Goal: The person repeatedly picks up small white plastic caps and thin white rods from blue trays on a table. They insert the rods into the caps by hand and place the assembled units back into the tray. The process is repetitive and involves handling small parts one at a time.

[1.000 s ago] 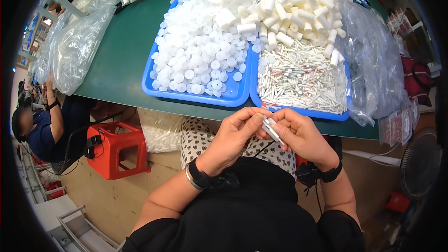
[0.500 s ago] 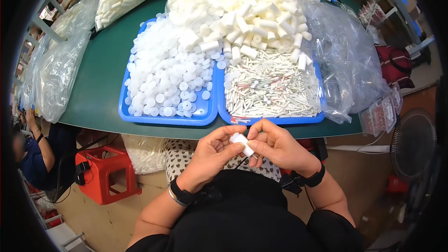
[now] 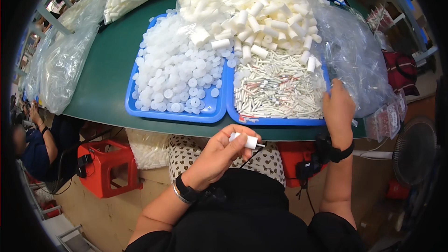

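My left hand (image 3: 223, 151) is closed on a white foam cylinder (image 3: 251, 142), a thin pale stick poking from its right end. At the right rim of the right blue tray (image 3: 284, 122) is my right hand (image 3: 339, 109), its back toward me and most fingers hidden, so what it holds cannot be told. Slim white sticks (image 3: 275, 93) fill that tray's near part, with white foam cylinders (image 3: 261, 28) heaped behind them. The left blue tray (image 3: 179, 117) carries many translucent white discs (image 3: 179, 77).
Clear plastic bags lie crumpled right (image 3: 357, 60) and left (image 3: 58, 70) on the green table (image 3: 100, 81). Red stools (image 3: 107, 165) stand below its near edge. A clear box (image 3: 383, 121) and a fan (image 3: 414, 151) are at right. Another person (image 3: 39, 135) sits far left.
My right hand has let go of the cylinder and moved right and away to the tray's right rim. My left hand keeps the cylinder, now turned more level.
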